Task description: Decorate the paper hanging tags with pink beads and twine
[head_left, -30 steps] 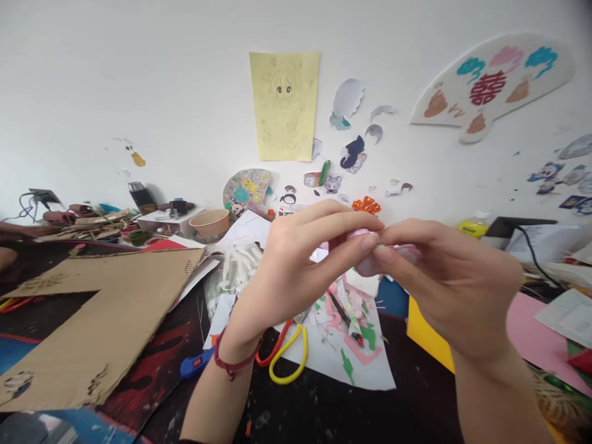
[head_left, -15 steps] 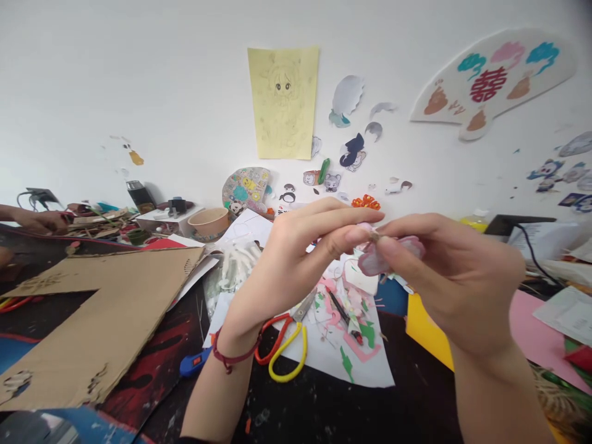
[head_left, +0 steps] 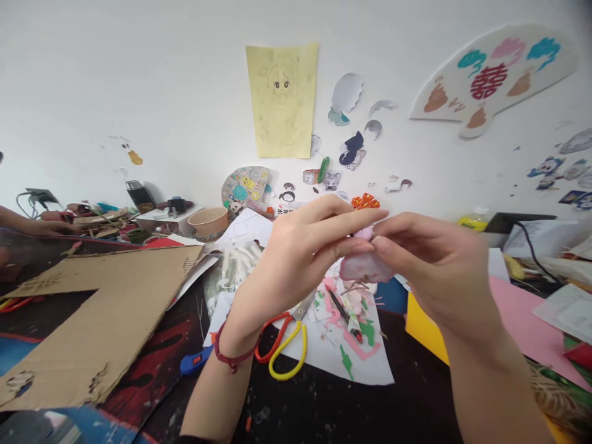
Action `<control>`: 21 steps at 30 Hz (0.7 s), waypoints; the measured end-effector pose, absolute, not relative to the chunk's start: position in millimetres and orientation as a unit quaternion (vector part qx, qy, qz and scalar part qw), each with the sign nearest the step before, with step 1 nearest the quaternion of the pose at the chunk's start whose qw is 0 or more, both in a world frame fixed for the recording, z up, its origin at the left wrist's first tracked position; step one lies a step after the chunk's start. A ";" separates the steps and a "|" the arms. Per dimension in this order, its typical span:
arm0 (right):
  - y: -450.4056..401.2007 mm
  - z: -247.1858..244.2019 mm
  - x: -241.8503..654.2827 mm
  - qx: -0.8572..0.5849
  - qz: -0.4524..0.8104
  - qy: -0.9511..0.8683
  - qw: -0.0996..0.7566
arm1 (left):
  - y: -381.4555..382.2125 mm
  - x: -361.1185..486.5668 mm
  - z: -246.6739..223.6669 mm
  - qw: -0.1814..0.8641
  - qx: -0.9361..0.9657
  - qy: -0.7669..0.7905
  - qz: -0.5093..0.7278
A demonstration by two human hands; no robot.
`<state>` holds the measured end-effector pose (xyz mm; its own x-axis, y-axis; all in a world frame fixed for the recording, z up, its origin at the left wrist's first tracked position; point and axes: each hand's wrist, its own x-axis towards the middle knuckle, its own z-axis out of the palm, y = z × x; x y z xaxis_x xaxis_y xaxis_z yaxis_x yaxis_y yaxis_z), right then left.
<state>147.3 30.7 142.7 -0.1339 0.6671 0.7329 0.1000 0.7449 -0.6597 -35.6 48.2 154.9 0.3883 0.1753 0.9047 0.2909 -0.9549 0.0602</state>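
Holding a pink piece [head_left: 363, 270] up over the table [head_left: 370, 416], between the fingertips of left hand [head_left: 303, 246] and right hand [head_left: 437, 265]. In the left grip, pinched across a narrow gap, thumb beneath and forefinger reaching over the top. In the right grip, nipped between thumb and forefinger with almost no opening. Held by the tips only, probably for being small and thin; raised off the table, perhaps for a closer look. Partly covered by fingers, so cannot tell exactly where each pad presses.

Has a sheet [head_left: 374, 370] below, strewn with scraps [head_left: 367, 333] and a pen [head_left: 341, 308], likely laid there to catch offcuts. Has scissors [head_left: 300, 314] partly on the sheet near the left wrist, handles towards the body, presumably for easy reach. Beneath the hands, has scraps, pen and scissors in the way of setting anything flat. By the left forearm, has a blue tool [head_left: 194, 362], partly hidden, and farther back a bag of white bits [head_left: 238, 262]. To the left, has cardboard [head_left: 134, 296] taking up much room, with a bowl [head_left: 208, 223] behind and another person's hand [head_left: 58, 227] well apart. To the right, has yellow card [head_left: 428, 330] and pink paper [head_left: 522, 314], partly blocked by the right arm.
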 end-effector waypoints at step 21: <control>41.2 140.4 155.7 -0.257 0.324 -0.715 0.564 | 41.9 -36.0 150.0 0.125 -0.847 -0.169 -0.488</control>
<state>155.7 41.2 140.4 -0.2316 0.7322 0.6405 0.0016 0.6587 -0.7524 -36.0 41.9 150.0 0.4670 0.1642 0.8689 0.4090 -0.9113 -0.0476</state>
